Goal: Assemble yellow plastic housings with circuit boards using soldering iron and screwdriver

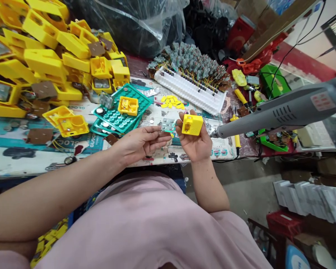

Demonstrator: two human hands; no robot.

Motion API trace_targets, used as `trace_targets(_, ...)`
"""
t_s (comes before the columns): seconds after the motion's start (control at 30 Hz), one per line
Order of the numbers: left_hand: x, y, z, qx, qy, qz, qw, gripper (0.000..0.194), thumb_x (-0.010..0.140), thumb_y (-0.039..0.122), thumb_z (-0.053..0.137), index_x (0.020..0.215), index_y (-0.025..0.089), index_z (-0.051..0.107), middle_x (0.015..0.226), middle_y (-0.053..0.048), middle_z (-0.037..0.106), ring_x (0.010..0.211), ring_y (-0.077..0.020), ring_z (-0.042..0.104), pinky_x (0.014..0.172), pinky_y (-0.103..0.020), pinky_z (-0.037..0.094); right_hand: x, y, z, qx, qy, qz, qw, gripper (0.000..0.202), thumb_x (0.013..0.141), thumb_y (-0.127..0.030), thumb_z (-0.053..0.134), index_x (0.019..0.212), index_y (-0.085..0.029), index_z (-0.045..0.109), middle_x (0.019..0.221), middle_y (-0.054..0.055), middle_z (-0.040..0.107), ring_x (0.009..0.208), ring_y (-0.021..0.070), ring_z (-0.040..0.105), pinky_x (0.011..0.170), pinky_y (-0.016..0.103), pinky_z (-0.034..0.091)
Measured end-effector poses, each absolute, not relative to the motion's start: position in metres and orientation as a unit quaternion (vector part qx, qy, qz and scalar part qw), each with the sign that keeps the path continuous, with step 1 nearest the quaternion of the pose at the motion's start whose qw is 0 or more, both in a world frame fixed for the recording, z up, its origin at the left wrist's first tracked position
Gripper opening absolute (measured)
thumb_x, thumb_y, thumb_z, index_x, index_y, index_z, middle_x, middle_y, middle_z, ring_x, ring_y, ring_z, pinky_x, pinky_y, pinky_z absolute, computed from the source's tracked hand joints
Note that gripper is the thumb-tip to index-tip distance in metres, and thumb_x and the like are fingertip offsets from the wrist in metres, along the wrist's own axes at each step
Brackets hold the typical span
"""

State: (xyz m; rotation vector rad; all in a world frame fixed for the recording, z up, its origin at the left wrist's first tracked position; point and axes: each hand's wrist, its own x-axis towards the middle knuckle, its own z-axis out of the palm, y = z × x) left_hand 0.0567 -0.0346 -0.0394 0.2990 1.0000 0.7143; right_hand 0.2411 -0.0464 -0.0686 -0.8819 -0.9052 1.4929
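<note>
My right hand (pixel 196 144) is closed around a small yellow plastic housing (pixel 192 124), its smooth face turned up and an opening at its left side. To the left of it, my left hand (pixel 142 142) is held palm up with fingers stretched out. By its thumb tip is a clear plate with grey buttons (pixel 168 124); whether the thumb touches it I cannot tell. Left of my hands, teal trays (pixel 134 97) with round cells are stacked at an angle, with another yellow housing (pixel 128 106), open side up, on top.
Yellow housings (pixel 44 67) are heaped at the left. Wired circuit boards (pixel 190 59) stand along a white rack (pixel 190 91). Flat yellow pieces (pixel 172 102) lie before it. A grey power-tool-like body (pixel 280 108) reaches in from the right, near my right hand.
</note>
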Motion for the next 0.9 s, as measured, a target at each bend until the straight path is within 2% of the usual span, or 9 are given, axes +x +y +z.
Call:
trace_targets(0.07,0.049,-0.029,-0.04,0.248,0.48,0.292,0.789,0.018,0.093,0.002,0.045,0.092,0.012,0.059,0.093,-0.011,0.076,0.067,-0.0131,0.072,0.056,-0.019,0.057,0.241,-0.048,-0.068,-0.358,-0.359,0.642,0.575,0.042,0.089,-0.057,0.05,0.117,-0.029,0.062,0.129,0.005,0.068,0.116,0.0211,0.067,0.106,0.051,0.054)
trace_targets(0.13,0.04,-0.021,-0.041,0.434,0.496,0.238,0.713,0.017,0.095,0.012,0.047,0.099,0.013,0.063,0.098,-0.01,0.075,0.06,-0.012,0.068,0.052,-0.021,0.054,0.24,-0.05,-0.065,-0.356,-0.334,0.645,0.588,0.039,0.087,-0.057,0.054,0.113,-0.029,0.064,0.125,0.004,0.07,0.116,0.0202,0.067,0.106,0.049,0.054)
trace_targets(0.23,0.033,-0.012,-0.042,0.747,0.503,0.106,0.42,0.031,0.094,0.011,0.044,0.116,0.017,0.065,0.107,-0.01,0.073,0.082,-0.0193,0.072,0.075,-0.032,0.058,0.239,-0.053,-0.061,-0.35,-0.309,0.649,0.601,0.037,0.084,-0.057,0.06,0.108,-0.03,0.066,0.119,0.002,0.072,0.115,0.0204,0.066,0.105,0.048,0.055)
trace_targets(0.3,0.035,-0.009,-0.043,0.855,0.472,-0.006,0.214,0.041,0.09,0.005,0.042,0.122,0.016,0.064,0.111,-0.013,0.071,0.1,-0.0268,0.071,0.086,-0.038,0.056,0.238,-0.054,-0.06,-0.344,-0.311,0.651,0.6,0.039,0.081,-0.059,0.063,0.107,-0.03,0.067,0.118,0.003,0.072,0.117,0.0218,0.066,0.104,0.048,0.056)
trace_targets(0.4,0.042,-0.01,-0.043,0.897,0.424,-0.101,0.073,0.04,0.091,0.004,0.039,0.119,0.012,0.065,0.107,-0.016,0.069,0.102,-0.0309,0.07,0.077,-0.037,0.057,0.238,-0.053,-0.061,-0.348,-0.32,0.651,0.593,0.041,0.079,-0.06,0.064,0.105,-0.029,0.067,0.119,0.003,0.071,0.118,0.0233,0.065,0.103,0.05,0.056)
trace_targets(0.5,0.048,-0.011,-0.043,0.904,0.412,-0.107,0.035,0.039,0.092,0.002,0.036,0.115,0.011,0.067,0.104,-0.017,0.069,0.102,-0.0306,0.069,0.072,-0.035,0.056,0.238,-0.05,-0.062,-0.355,-0.315,0.654,0.588,0.039,0.08,-0.059,0.063,0.104,-0.028,0.066,0.117,0.003,0.072,0.113,0.0221,0.067,0.102,0.049,0.057)
trace_targets(0.7,0.042,-0.009,-0.04,0.911,0.405,-0.07,0.038,0.034,0.09,0.003,0.042,0.109,0.01,0.069,0.104,-0.018,0.07,0.105,-0.0323,0.068,0.076,-0.037,0.056,0.235,-0.045,-0.062,-0.359,-0.293,0.679,0.569,0.036,0.085,-0.054,0.059,0.106,-0.026,0.063,0.109,0.004,0.075,0.105,0.02,0.07,0.094,0.042,0.061)
trace_targets(0.8,0.036,-0.009,-0.035,0.9,0.428,0.051,0.065,0.033,0.095,0.015,0.045,0.118,0.011,0.068,0.117,-0.018,0.07,0.107,-0.0328,0.068,0.084,-0.043,0.058,0.234,-0.043,-0.063,-0.35,-0.292,0.691,0.562,0.033,0.088,-0.052,0.056,0.105,-0.025,0.062,0.106,0.003,0.075,0.1,0.0186,0.071,0.089,0.038,0.062)
trace_targets(0.9,0.031,-0.007,-0.029,0.871,0.425,0.212,0.126,0.04,0.097,0.028,0.046,0.13,0.013,0.062,0.135,-0.016,0.064,0.121,-0.03,0.064,0.102,-0.045,0.054,0.232,-0.039,-0.062,-0.346,-0.289,0.707,0.544,0.033,0.091,-0.053,0.052,0.105,-0.024,0.061,0.102,0.005,0.076,0.096,0.0184,0.072,0.082,0.036,0.063)
